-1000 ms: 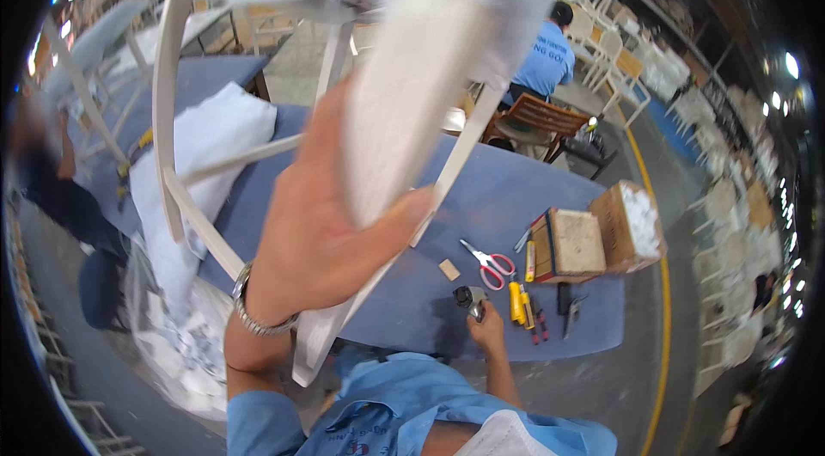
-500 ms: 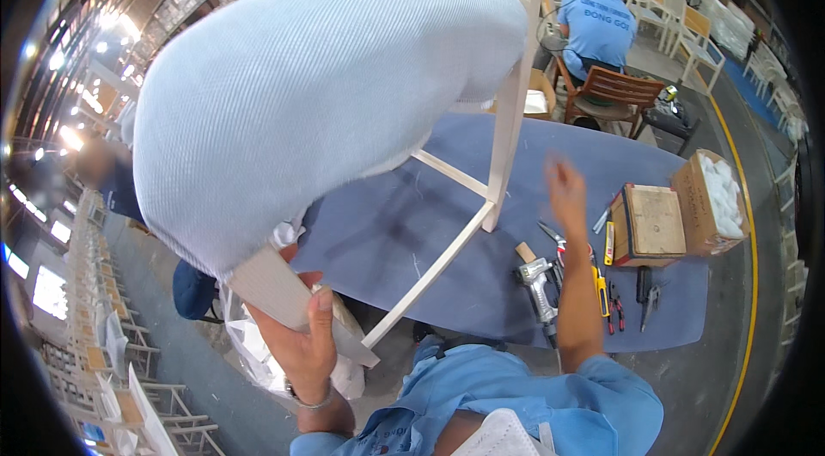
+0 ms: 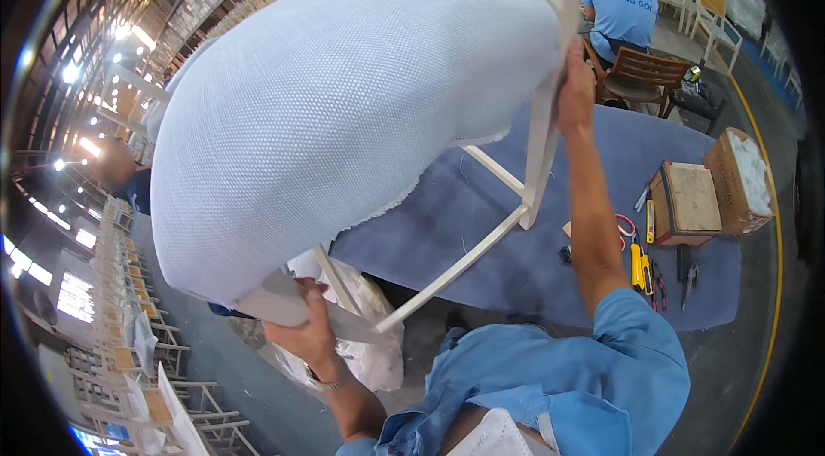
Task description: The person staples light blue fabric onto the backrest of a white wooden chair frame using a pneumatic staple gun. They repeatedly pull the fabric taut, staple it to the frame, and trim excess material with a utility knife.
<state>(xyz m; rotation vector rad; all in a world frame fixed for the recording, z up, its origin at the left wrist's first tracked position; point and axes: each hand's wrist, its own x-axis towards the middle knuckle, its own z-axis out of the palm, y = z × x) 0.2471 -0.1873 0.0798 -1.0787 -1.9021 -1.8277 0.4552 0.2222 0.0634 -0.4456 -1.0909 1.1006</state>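
Observation:
A chair with a padded, pale woven-fabric part and a light wooden frame is tilted on its side over the table, filling the middle of the view. Around the wide wooden leg at its lower left, my left hand is closed. My right hand is wrapped round the upright leg at the right, just beside the padding. A thin rail joins the two legs near me. The fabric's lower edge looks raw and frayed.
On the grey-blue covered table lie red-handled scissors, yellow-handled tools and pliers. Two cardboard boxes stand at its right. Beyond sits a co-worker near a brown wooden chair. A plastic bag is below.
My right hand has gone from above the tools up to the chair's right leg and closed on it. The chair has shifted right in view. My forearm now covers the staple gun.

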